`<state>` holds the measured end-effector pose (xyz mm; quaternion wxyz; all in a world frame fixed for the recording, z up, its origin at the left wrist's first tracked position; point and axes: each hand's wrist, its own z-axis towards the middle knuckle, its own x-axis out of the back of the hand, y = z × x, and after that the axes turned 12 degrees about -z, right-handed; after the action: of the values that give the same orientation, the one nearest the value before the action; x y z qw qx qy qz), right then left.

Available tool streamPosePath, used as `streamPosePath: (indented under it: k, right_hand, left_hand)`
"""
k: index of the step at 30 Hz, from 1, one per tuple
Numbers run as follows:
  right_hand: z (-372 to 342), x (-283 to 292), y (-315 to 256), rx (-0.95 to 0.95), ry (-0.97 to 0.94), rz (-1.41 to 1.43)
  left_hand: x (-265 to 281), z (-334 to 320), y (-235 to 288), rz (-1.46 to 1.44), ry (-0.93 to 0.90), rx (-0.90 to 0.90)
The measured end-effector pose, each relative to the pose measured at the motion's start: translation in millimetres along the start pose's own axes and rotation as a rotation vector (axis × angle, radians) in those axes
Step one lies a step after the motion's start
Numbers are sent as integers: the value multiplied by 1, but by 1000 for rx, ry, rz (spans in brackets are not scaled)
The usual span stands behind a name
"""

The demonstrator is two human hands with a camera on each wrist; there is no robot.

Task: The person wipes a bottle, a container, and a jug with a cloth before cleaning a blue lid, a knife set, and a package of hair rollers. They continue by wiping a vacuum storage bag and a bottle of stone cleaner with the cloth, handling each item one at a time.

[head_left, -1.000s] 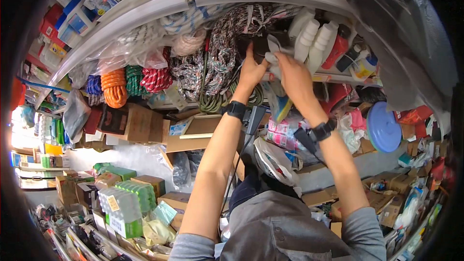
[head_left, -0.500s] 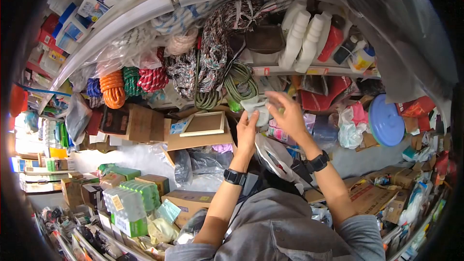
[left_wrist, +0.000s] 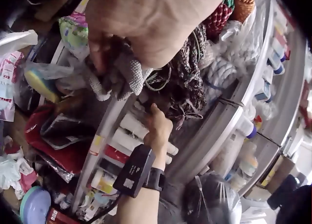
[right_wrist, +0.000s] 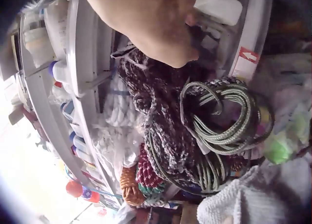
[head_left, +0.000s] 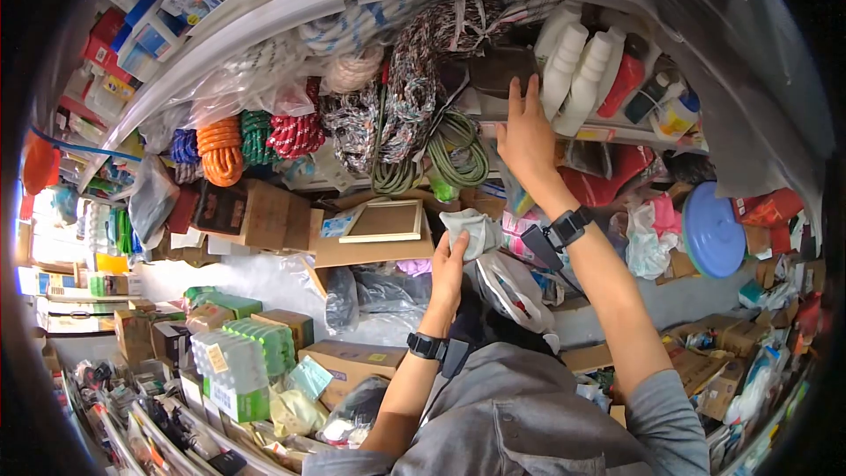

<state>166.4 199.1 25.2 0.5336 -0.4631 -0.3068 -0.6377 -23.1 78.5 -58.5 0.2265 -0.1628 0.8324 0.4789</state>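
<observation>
Pinching pale cloth [head_left: 470,234] in our left hand [head_left: 448,279], we extend our right hand's [head_left: 530,143] fingers near white bottles [head_left: 562,72]; a red-and-white label [right_wrist: 246,62] bears an arrow.

Orange rope bundle [head_left: 219,152] is hanging between blue rope bundle [head_left: 186,145] and green rope bundle [head_left: 256,146]. Pale frame [head_left: 382,235] is lying on cardboard carton [head_left: 374,254]. Blue disc [head_left: 712,231] is resting near pink bundle [head_left: 667,212]. Clear-and-green pack [head_left: 231,361] is sitting near brown box [head_left: 290,327].

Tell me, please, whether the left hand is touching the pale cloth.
Touching: the head view shows the left hand gripping the pale cloth, which sticks out past its fingertips.
</observation>
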Motion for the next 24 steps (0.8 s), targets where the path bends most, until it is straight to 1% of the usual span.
streamPosePath:
  k: [2,4,8,10,12,13,14,15,18,19,21,22,23,24]
  right_hand:
    - [4,-4,-1,17,15,-34]
    - [11,-5,-4,47,-67,-31]
    - [7,0,3,20,-46,48]
    - [-12,11,14,123,84,250]
    - [-30,17,26,9,158,391]
    - [-39,12,37,-51,234,409]
    - [-48,8,49,-139,273,519]
    - [-56,5,62,-227,315,629]
    - [-69,-15,123,-472,408,583]
    - [-70,-34,156,-561,450,626]
    - [-68,-51,225,-596,509,423]
    - [-61,-51,251,-604,587,355]
    - [-54,-51,271,-609,665,287]
    - [-46,-46,285,-610,666,287]
  left_hand:
    - [6,2,0,-3,19,14]
    - [4,4,-2,12,16,9]
    - [-2,5,2,43,-12,11]
    - [2,5,3,1,-17,3]
    - [14,5,-1,10,39,-28]
    - [21,6,-4,36,56,-57]
    - [29,6,-6,25,50,-49]
    - [32,3,-5,18,67,-41]
    - [32,-10,5,-7,98,-4]
    - [34,-12,5,-30,96,-2]
    - [39,-14,4,-4,89,5]
    - [38,-16,5,33,118,18]
    - [39,-18,6,69,147,28]
    - [43,-17,4,87,150,32]
